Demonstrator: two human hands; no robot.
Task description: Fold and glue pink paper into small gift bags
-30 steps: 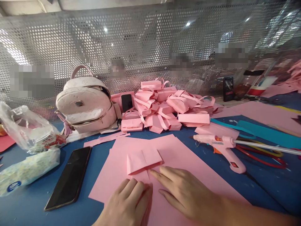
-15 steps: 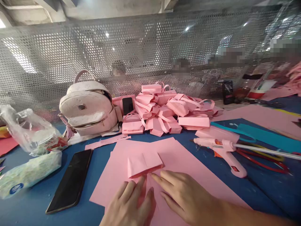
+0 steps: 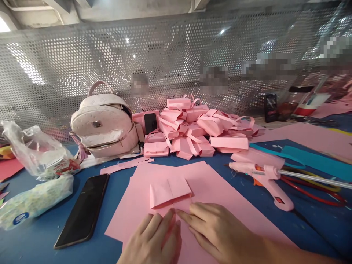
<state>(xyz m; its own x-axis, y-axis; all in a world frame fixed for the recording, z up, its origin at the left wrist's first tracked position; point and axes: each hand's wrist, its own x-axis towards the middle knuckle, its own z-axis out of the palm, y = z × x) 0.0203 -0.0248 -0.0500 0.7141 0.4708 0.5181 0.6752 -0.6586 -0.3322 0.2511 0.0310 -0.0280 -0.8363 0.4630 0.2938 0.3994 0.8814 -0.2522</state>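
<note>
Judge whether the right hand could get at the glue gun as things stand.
Probably yes: nothing appears to stand between the right hand, on the pink paper, and the glue gun to its right.

1. Left hand (image 3: 152,236) and right hand (image 3: 217,227) nearly touch over the pink sheets (image 3: 129,209)!
2. Just beyond them lies the folded paper (image 3: 170,191).
3. Pink paper pieces (image 3: 189,130) heap toward the table's (image 3: 38,240) far edge.

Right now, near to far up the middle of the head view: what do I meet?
Left hand and right hand side by side → folded paper → pink pile → perforated screen.
</note>
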